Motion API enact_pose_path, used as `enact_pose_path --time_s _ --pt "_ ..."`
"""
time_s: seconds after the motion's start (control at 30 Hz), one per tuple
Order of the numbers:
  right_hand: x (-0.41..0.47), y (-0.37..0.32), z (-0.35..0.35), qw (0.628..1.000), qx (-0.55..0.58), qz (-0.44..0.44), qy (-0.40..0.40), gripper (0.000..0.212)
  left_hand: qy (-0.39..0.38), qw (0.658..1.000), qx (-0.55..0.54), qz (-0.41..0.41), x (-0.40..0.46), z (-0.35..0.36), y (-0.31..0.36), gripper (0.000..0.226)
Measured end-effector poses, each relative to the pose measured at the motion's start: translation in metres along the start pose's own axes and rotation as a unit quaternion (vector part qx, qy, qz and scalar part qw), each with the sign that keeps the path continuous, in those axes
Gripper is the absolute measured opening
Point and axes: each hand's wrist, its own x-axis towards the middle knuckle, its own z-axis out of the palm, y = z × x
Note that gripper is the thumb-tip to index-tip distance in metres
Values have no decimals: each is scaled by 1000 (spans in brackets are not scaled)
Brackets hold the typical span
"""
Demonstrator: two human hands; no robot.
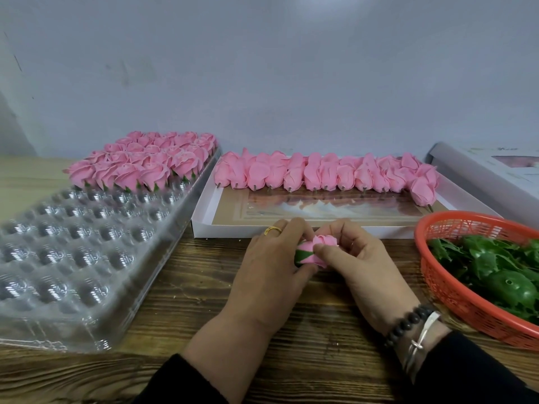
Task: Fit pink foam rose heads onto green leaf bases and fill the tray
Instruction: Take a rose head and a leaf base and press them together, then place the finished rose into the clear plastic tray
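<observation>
I have both hands together over the tabletop (180, 287): my left hand (262, 275) grips the green leaf base (303, 256), my right hand (361, 263) pinches the pink rose head (320, 246) seated in it. Squeezing the foam could crease petals, I judge. The tray (87, 246) lies at 9 o'clock, filled only at its far end; the leaf basket (455, 284) sits at 3 o'clock.

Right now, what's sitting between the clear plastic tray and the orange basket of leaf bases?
In the head view, both hands, left and right, hold one rose over the wooden table between the clear tray and orange basket.
</observation>
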Motion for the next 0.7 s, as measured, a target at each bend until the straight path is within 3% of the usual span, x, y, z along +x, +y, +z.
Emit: enact_pose_path --time_s 0.6,0.7 --pt "6 2 4 997 -68 -27 -13 4 2 990 -137 -37 4 4 -16 23" --pt "5 0 5 999 -38 -38 -7 24 19 984 -171 -40 6 -2 -17 24"
